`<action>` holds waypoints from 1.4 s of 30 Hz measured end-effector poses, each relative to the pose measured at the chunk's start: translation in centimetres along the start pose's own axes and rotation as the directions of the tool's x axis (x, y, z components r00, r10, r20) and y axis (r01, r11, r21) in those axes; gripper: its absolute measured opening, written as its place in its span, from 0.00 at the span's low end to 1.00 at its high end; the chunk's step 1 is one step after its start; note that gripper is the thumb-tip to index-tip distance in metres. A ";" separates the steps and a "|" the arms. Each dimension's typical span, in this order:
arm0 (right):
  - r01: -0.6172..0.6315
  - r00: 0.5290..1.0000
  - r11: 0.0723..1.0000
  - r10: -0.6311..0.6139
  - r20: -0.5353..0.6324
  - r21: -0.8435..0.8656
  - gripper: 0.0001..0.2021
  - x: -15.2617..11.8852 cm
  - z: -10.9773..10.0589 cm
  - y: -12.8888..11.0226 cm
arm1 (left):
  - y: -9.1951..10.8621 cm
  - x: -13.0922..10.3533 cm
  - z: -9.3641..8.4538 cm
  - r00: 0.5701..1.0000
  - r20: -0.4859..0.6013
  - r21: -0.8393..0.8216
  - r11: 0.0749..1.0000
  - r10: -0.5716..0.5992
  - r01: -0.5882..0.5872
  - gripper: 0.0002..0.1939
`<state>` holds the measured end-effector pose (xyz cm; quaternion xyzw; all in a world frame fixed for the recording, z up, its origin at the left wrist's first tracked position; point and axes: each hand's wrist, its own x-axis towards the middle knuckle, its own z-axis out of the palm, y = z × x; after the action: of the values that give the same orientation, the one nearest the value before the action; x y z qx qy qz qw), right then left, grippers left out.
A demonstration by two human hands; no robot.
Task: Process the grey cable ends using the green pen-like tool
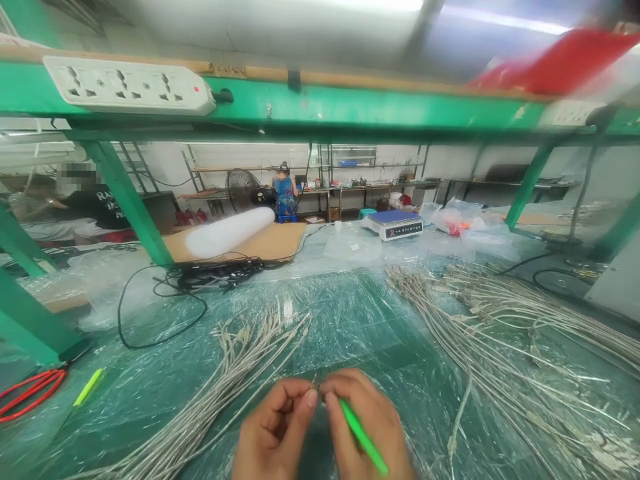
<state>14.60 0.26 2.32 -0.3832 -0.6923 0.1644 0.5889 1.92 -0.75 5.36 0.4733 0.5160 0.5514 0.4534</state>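
My left hand point(280, 420) is closed in a pinch at the bottom centre, thumb and forefinger pressed on the thin end of a cable point(314, 383). Close beside it, my right hand point(367, 420) wraps round a slim bright green tool point(364, 437); its tip is hidden by the fingers, so its kind cannot be told. The fingertips of both hands almost meet. Left of my hands, a bundle of pale grey cables point(210, 400) fans out over the plastic-covered green table point(345, 327). More such cables point(480, 360) spread across the right side.
A yellow-green marker point(90, 387) and a red cord point(33, 393) lie at left. Black cables point(220, 270), cardboard point(280, 241) with a white roll point(230, 230), and a scale point(393, 225) stand farther back. Green shelf posts and a power strip point(130, 85) frame the table. Other people sit beyond.
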 end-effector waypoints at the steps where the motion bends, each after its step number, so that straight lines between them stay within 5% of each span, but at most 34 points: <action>1: 0.005 1.000 1.000 -0.005 0.015 0.030 0.10 0.2 -0.3 0.0 | 0.0 0.1 0.0 1.000 0.018 0.022 1.000 0.006 -0.007 0.07; 9: 0.024 0.992 0.987 -0.043 0.116 0.161 0.11 1.1 -1.2 -0.2 | -0.5 0.9 0.0 0.999 0.025 -0.009 1.000 -0.028 0.028 0.07; 16: 0.032 0.996 0.995 -0.039 0.075 0.092 0.10 0.4 -0.7 -0.1 | -1.1 1.2 -0.9 0.997 -0.032 -0.101 0.992 -0.072 0.069 0.12; 24: 0.008 0.999 1.000 -0.009 0.033 0.030 0.08 -0.4 0.0 0.0 | -1.2 1.5 -1.1 0.977 0.037 -0.234 0.949 -0.209 0.212 0.11; 29: 0.096 0.995 0.995 -0.096 0.017 -0.016 0.08 -0.6 0.4 -0.2 | -0.7 1.3 -1.0 0.978 0.016 -0.272 0.940 -0.207 0.204 0.12; 36: -0.063 0.994 0.994 0.054 0.096 0.092 0.07 -0.2 0.2 -0.5 | -0.7 1.1 -0.9 0.966 0.029 -0.297 0.920 -0.259 0.256 0.14; 42: 0.094 0.995 0.995 -0.092 0.049 -0.042 0.09 -0.4 0.3 -0.1 | -0.8 1.7 -0.9 0.958 -0.028 -0.298 0.917 -0.286 0.265 0.18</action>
<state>14.28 0.01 2.06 -0.3595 -0.7264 0.1304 0.5710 0.84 0.81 4.62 0.3043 0.5065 0.5685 0.5724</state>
